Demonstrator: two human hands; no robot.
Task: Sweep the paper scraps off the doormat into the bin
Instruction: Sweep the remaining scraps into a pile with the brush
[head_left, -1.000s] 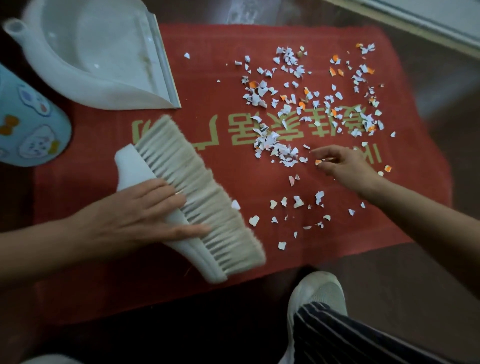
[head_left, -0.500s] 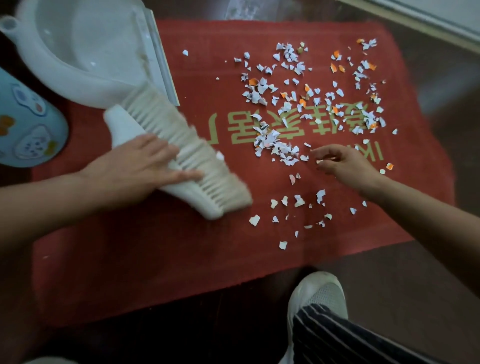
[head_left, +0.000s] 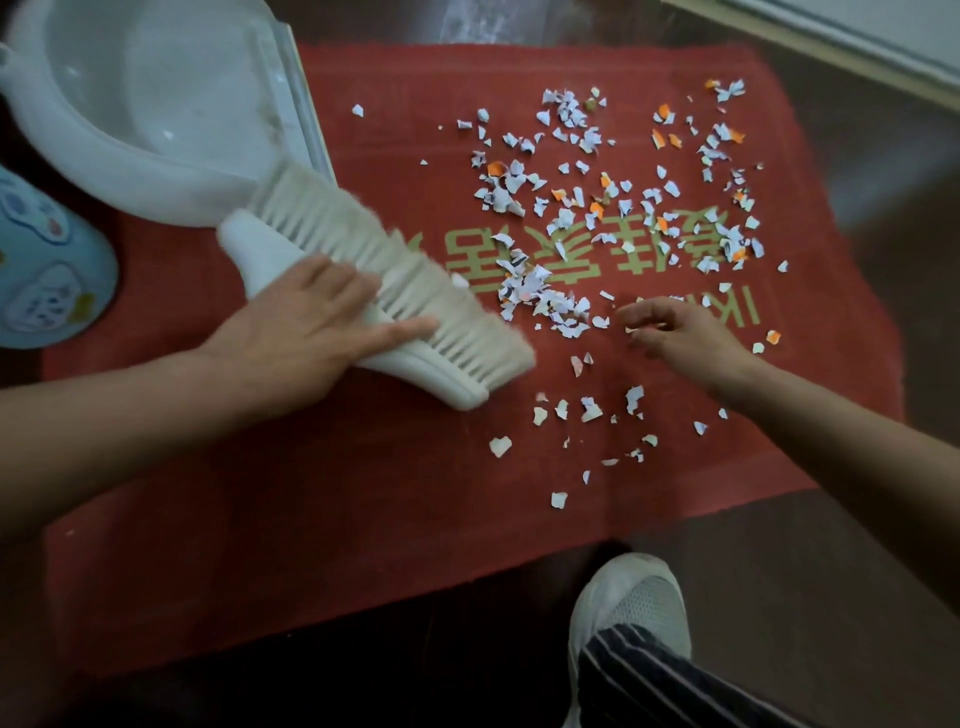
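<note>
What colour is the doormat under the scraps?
The doormat is red with olive-gold lettering; clearest in the head view.

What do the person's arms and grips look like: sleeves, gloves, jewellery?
The left grip and right grip are ungloved, with no rings, watch or bracelet visible. The left forearm and right forearm are uncovered to the frame edge; no sleeves show.
</note>
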